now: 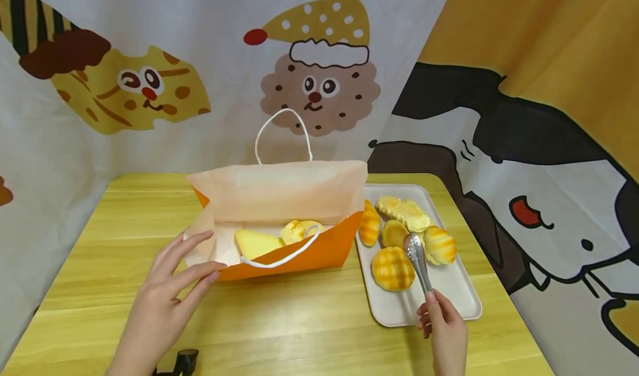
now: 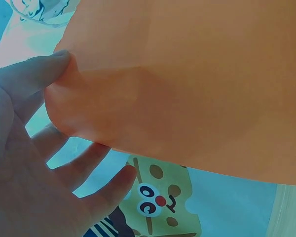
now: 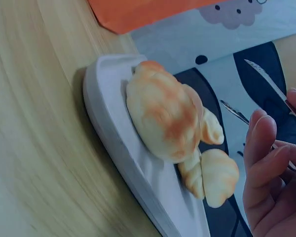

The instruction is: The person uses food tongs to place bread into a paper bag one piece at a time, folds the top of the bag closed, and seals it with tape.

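An orange paper bag (image 1: 319, 248) lies on its side with its mouth facing me, a yellow wedge-shaped bread (image 1: 255, 244) and a rounder bread (image 1: 299, 230) inside. My left hand (image 1: 162, 295) pinches the left edge of its mouth; in the left wrist view the thumb (image 2: 39, 71) presses the orange paper. My right hand (image 1: 444, 329) grips metal tongs (image 1: 418, 257) above the tray (image 1: 461, 304). Their two arms stand apart in the right wrist view, with nothing visible between them. Just left of the tongs sits a round, grid-marked bun (image 1: 392, 269).
Also on the tray are a long twisted bread (image 1: 403, 212), a striped roll (image 1: 440, 245), a small croissant-like roll (image 1: 369, 224) and a small round bread (image 1: 394, 233). A dark object (image 1: 186, 360) stands at the table's front edge. A printed cloth hangs behind.
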Available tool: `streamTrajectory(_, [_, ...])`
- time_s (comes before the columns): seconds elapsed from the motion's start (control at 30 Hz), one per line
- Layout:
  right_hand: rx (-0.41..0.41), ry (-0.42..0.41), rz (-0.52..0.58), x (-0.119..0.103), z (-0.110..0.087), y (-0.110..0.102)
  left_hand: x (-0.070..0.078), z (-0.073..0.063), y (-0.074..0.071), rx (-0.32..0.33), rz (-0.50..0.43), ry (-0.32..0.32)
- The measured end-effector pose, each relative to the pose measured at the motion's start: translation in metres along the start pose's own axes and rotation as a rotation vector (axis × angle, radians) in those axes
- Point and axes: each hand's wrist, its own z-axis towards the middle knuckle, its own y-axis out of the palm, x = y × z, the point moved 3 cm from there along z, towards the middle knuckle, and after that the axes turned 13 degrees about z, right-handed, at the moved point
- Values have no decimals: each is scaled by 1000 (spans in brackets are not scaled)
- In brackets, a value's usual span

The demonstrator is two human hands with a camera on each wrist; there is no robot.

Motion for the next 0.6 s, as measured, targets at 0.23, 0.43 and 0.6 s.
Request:
streamTrajectory(0.23, [64, -20, -112, -27, -11, 0, -1, 2, 3, -15, -2, -1])
streamTrajectory(0.43, [68, -19, -316, -28, -8, -1, 0, 2, 2, 7, -7, 4])
streamTrajectory(0.6, [64, -38, -467, -20, -8, -6, 0, 2, 2, 48, -30, 45])
